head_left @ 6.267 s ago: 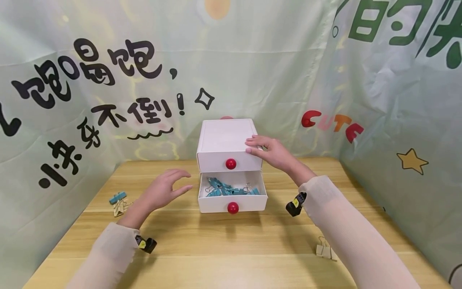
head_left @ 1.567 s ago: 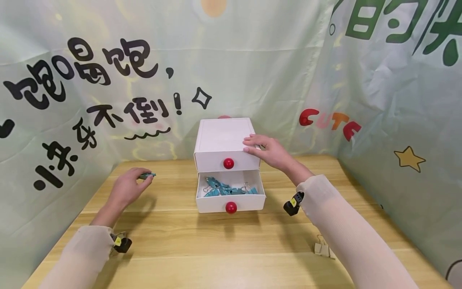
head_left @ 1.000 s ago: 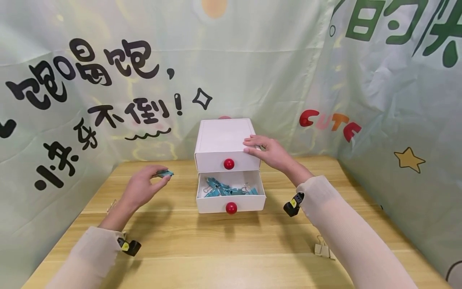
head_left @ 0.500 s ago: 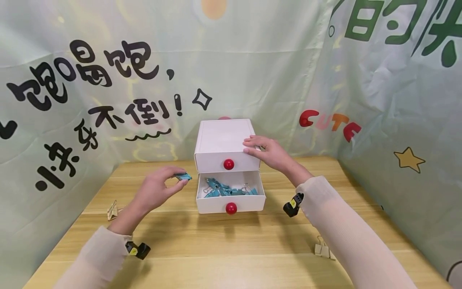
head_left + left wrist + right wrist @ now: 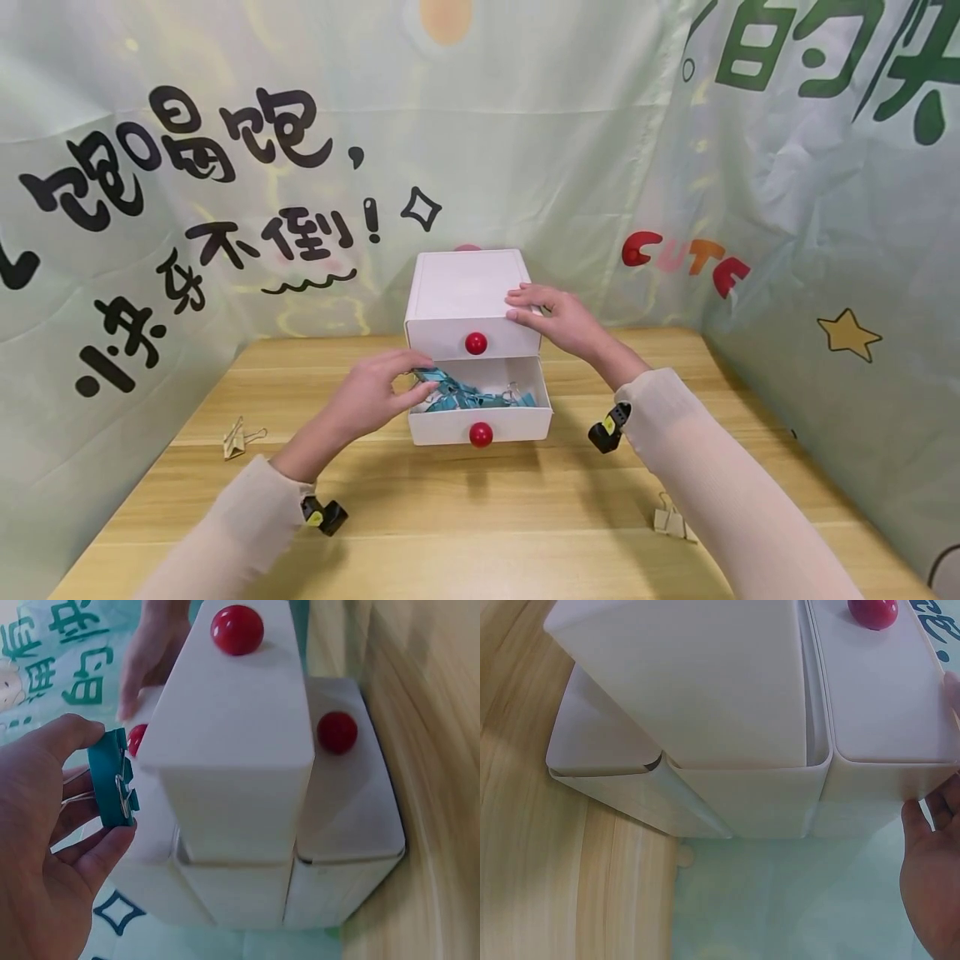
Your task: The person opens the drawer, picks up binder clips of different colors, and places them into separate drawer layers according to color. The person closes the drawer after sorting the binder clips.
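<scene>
My left hand pinches a teal binder clip between thumb and fingertips. It is at the left side of a pulled-out white drawer, with the fingertips over the drawer's left edge. Several teal binder clips lie heaped inside that drawer; the hand partly covers them. The drawer belongs to a white drawer box with red knobs, and the wrist views show it as the middle one of three. My right hand rests on the box's upper right edge with fingers extended over the top.
A cream binder clip lies on the wooden table at the left. Another pale clip lies near my right forearm. A printed cloth backdrop stands behind the box and along both sides.
My left hand took the teal binder clip from the left of the table and has moved right with it to the drawer. The right hand stays on the box.
</scene>
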A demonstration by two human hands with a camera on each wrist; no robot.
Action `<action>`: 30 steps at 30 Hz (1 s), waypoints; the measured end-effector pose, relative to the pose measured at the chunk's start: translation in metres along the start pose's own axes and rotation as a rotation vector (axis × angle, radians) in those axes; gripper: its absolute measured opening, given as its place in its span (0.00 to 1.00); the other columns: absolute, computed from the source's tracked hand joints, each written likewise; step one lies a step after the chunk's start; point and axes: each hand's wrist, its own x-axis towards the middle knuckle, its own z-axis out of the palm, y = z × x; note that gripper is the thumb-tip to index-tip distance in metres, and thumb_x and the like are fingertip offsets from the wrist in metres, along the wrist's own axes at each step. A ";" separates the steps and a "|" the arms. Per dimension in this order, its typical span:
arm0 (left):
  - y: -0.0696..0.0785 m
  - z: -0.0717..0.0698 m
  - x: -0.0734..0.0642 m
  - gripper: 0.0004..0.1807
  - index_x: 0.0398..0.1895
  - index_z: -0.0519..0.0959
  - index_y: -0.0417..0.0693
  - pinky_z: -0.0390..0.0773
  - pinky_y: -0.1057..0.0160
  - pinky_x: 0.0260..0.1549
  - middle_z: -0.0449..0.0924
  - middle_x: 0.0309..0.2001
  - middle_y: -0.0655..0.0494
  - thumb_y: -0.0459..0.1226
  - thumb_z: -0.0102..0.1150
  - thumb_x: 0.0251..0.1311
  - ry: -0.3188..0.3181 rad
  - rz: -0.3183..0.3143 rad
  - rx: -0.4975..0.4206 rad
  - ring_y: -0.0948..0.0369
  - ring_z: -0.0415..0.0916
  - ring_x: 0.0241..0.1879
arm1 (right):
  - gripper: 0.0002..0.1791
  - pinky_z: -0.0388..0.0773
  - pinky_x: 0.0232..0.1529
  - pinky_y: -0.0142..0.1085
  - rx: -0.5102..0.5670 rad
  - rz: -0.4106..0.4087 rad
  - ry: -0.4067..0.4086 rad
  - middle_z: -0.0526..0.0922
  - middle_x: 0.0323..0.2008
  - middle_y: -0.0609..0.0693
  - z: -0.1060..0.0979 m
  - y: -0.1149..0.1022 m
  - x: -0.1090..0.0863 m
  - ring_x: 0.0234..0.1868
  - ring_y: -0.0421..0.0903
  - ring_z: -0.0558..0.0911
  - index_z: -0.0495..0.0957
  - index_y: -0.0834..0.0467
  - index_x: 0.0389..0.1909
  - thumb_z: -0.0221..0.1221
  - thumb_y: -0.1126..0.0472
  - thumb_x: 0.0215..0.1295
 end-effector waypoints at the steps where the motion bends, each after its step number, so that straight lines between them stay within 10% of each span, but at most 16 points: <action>1: 0.001 0.003 0.002 0.15 0.47 0.84 0.50 0.79 0.53 0.51 0.83 0.48 0.56 0.44 0.68 0.59 -0.006 0.001 -0.004 0.57 0.80 0.50 | 0.30 0.57 0.69 0.53 0.001 0.000 0.000 0.71 0.67 0.44 0.000 0.000 0.000 0.72 0.44 0.60 0.79 0.49 0.60 0.60 0.37 0.63; 30: 0.030 0.048 0.044 0.15 0.47 0.84 0.51 0.78 0.57 0.51 0.83 0.45 0.58 0.47 0.66 0.60 -0.169 -0.006 0.006 0.59 0.79 0.44 | 0.27 0.59 0.69 0.51 -0.003 -0.039 0.022 0.73 0.65 0.44 0.001 0.002 0.000 0.71 0.43 0.62 0.80 0.50 0.58 0.60 0.39 0.64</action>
